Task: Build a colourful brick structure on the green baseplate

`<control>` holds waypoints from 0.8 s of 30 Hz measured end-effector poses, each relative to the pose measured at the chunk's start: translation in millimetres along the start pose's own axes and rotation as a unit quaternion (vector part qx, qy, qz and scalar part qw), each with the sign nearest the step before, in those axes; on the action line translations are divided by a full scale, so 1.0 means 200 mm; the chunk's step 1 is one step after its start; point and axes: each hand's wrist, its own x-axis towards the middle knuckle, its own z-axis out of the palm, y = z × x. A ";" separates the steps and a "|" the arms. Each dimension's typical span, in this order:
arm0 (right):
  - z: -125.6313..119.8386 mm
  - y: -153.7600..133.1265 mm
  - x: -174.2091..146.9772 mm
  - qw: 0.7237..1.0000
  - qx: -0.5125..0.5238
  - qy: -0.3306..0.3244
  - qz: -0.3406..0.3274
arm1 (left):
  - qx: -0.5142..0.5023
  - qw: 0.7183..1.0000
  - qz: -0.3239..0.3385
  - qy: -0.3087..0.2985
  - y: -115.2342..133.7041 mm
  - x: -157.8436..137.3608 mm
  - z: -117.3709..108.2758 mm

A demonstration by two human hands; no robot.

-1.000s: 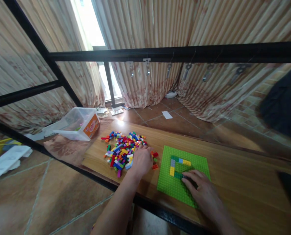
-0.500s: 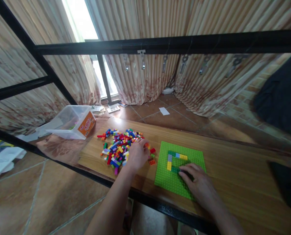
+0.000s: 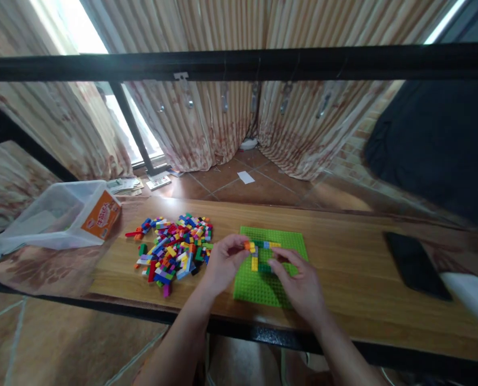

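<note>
A green baseplate (image 3: 251, 292) lies on the wooden table. On it, a bent row of bricks shows yellow bricks (image 3: 254, 264), a grey one and green ones. My left hand (image 3: 223, 265) is over the plate's left edge, its thumb and fingers pinching small orange and yellow bricks (image 3: 249, 246). Over the plate's right half is my right hand (image 3: 299, 281), thumb and forefinger a little apart beside the bricks, with nothing visible between them. Its other fingers are curled and partly hidden. Left of the plate spreads a pile of loose coloured bricks (image 3: 170, 249).
A clear plastic box (image 3: 58, 214) with an orange label stands at the table's left end. On the right lies a dark flat device (image 3: 416, 265), with a white object (image 3: 470, 300) beside it. A black metal bar (image 3: 239, 64) crosses beyond the table.
My left hand has come from the brick pile to the plate, with orange and yellow bricks in its fingers. My right hand stays by the plate's bricks. The view has turned right.
</note>
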 end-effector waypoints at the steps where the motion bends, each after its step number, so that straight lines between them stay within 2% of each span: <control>1: 0.01 -0.02 0.00 1.000 0.024 0.001 0.011 | -0.017 1.000 -0.006 -0.001 -0.01 -0.01 0.04; 4: 0.05 -0.06 0.00 0.997 0.067 0.001 0.027 | -0.049 0.999 -0.011 -0.020 -0.02 -0.04 0.13; 7: 0.07 -0.07 0.01 0.994 0.100 0.014 0.039 | -0.053 0.998 -0.008 -0.038 -0.03 -0.05 0.17; 12: 0.07 -0.05 0.01 0.988 0.146 0.014 0.044 | -0.038 0.999 0.002 -0.009 -0.03 -0.06 0.16; 15: 0.08 -0.05 0.01 0.988 0.145 0.009 0.058 | -0.042 0.999 -0.002 -0.014 -0.04 -0.06 0.16; 24: 0.13 -0.10 0.01 0.985 0.148 -0.015 0.089 | -0.131 0.989 -0.047 0.043 0.00 -0.07 0.16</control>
